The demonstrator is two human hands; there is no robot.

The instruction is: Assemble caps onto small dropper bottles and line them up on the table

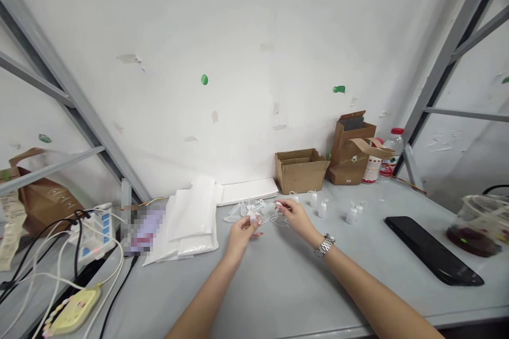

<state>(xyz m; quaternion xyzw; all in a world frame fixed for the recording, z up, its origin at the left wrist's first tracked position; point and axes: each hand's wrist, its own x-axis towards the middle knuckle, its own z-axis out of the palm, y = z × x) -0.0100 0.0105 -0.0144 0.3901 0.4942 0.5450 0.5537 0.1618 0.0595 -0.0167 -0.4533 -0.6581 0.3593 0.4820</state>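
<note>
My left hand [240, 232] is closed, its thumb and fingers pinching a small white plastic piece [253, 217]. To its right, my right hand [295, 215] has its fingertips pressed together on something small and pale that I cannot make out. Between and behind the hands lies a loose group of white and clear plastic parts [234, 214], with thin white cords [277, 218] among them. Several small white bottle-shaped pieces with loops on top stand to the right, among them one piece [322, 210] and another [351, 215].
White padded envelopes [193, 217] lie left of the hands. Against the wall stand a cardboard box [302, 174], a brown paper bag [350, 153] and bottles [393, 151]. A black phone-like slab [433, 250] and a cup of dark liquid [473, 235] are at right; cables and a power strip [97, 235] at left.
</note>
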